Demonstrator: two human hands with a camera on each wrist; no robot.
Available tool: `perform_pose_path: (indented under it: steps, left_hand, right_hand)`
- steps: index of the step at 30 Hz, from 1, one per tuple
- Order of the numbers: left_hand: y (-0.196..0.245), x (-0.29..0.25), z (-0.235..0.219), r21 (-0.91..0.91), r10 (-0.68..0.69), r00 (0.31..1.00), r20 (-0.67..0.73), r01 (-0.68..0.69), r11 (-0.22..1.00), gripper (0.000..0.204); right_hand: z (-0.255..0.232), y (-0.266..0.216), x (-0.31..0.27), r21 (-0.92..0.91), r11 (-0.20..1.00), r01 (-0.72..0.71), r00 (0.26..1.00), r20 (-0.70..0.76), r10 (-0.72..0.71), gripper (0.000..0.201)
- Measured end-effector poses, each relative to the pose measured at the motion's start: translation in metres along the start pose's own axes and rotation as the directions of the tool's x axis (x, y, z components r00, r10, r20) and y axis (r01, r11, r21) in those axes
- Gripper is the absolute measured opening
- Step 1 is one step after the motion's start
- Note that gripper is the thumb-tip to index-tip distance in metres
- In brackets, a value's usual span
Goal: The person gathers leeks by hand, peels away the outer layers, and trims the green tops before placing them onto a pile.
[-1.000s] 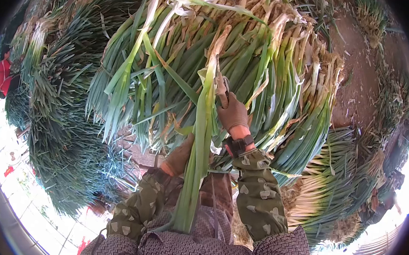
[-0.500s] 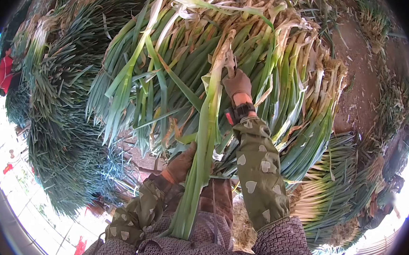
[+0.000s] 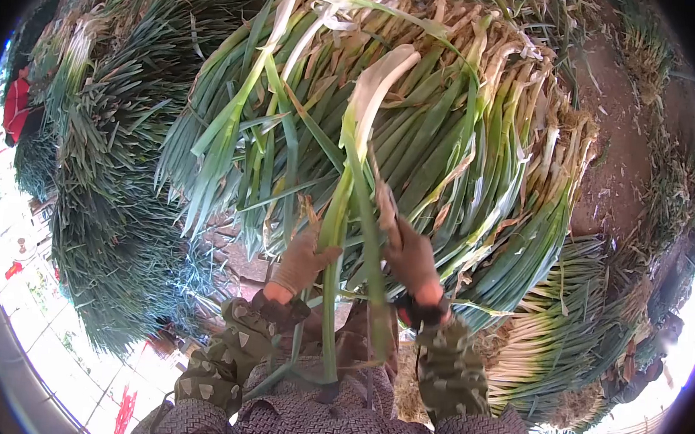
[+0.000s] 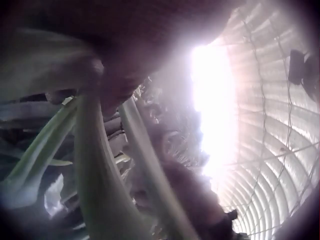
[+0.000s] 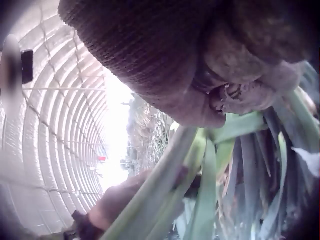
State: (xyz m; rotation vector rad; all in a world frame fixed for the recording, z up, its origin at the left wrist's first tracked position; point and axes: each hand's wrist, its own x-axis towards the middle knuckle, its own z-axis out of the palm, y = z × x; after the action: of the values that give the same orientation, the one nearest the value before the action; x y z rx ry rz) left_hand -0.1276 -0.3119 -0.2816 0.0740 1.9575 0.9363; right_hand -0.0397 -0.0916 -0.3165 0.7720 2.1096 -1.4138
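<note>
Right grip (image 3: 414,262) lower, apparently pinching husk (image 3: 385,205); left grip (image 3: 300,262) holds stalk (image 3: 336,216) below white end (image 3: 379,82).

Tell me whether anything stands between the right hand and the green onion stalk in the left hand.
Yes: in the head view, a long green leaf hangs between the right hand and the onion stalk in the left hand. The withered strip gripped by the right hand also lies on that side.
</note>
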Motion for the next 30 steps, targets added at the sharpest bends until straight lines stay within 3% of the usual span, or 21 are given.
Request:
perform_pose_path:
  steps: [3,4,6,7,9,13,16,19,21,26,28,30]
  left_hand:
    - [-0.014,0.001,-0.003,0.121,0.095,0.978,-0.187,-0.073,0.990,0.067]
    - [-0.014,-0.002,-0.004,0.151,0.033,0.984,-0.175,-0.006,0.988,0.079]
    - [-0.013,-0.005,0.002,0.182,0.148,0.960,-0.239,-0.105,0.978,0.082]
    - [-0.012,-0.006,0.005,0.198,0.206,0.940,-0.271,-0.155,0.968,0.085]
    - [-0.009,-0.008,0.009,0.292,0.177,0.959,-0.220,-0.108,0.950,0.088]
    - [-0.007,-0.010,0.017,0.280,0.126,0.975,-0.184,-0.071,0.957,0.090]
    - [0.003,-0.011,0.014,0.312,0.080,0.983,-0.167,-0.025,0.950,0.089]
    - [0.023,-0.018,0.005,0.297,0.199,0.963,-0.184,-0.139,0.945,0.085]
    - [0.033,-0.023,-0.002,0.273,0.205,0.963,-0.176,-0.153,0.950,0.082]
    - [0.053,-0.040,-0.022,0.132,0.119,0.982,-0.145,-0.100,0.986,0.078]
    - [0.052,-0.048,-0.027,0.104,0.155,0.978,-0.137,-0.141,0.985,0.077]
    - [0.042,-0.056,-0.032,0.148,0.218,0.965,-0.145,-0.197,0.969,0.073]
  right_hand:
    - [0.015,-0.011,-0.047,0.034,0.999,0.041,0.999,0.020,-0.041,0.043]
    - [0.021,-0.008,-0.051,0.063,0.997,0.054,0.998,0.025,-0.056,0.047]
    - [0.031,-0.003,-0.055,0.115,0.990,0.076,0.996,0.032,-0.080,0.054]
    - [0.031,-0.004,-0.053,0.111,0.994,0.025,1.000,0.006,-0.026,0.053]
    - [0.030,-0.009,-0.033,0.105,0.992,-0.072,0.996,-0.046,0.077,0.052]
    - [0.015,-0.006,0.022,0.087,0.996,-0.005,0.977,-0.214,0.024,0.047]
    - [-0.001,-0.006,0.069,-0.037,0.999,-0.003,0.961,-0.275,-0.008,0.045]
    - [-0.013,-0.002,0.120,-0.044,0.998,-0.049,0.952,-0.304,0.033,0.042]
    - [-0.017,-0.008,0.142,-0.064,0.995,-0.080,0.955,-0.292,0.058,0.039]
    - [-0.011,-0.011,0.153,-0.089,0.990,-0.108,0.966,-0.244,0.084,0.037]
    - [-0.003,-0.007,0.140,-0.093,0.992,-0.085,0.984,-0.162,0.070,0.037]
    - [0.002,-0.012,0.119,-0.017,1.000,-0.014,0.985,-0.171,0.011,0.037]
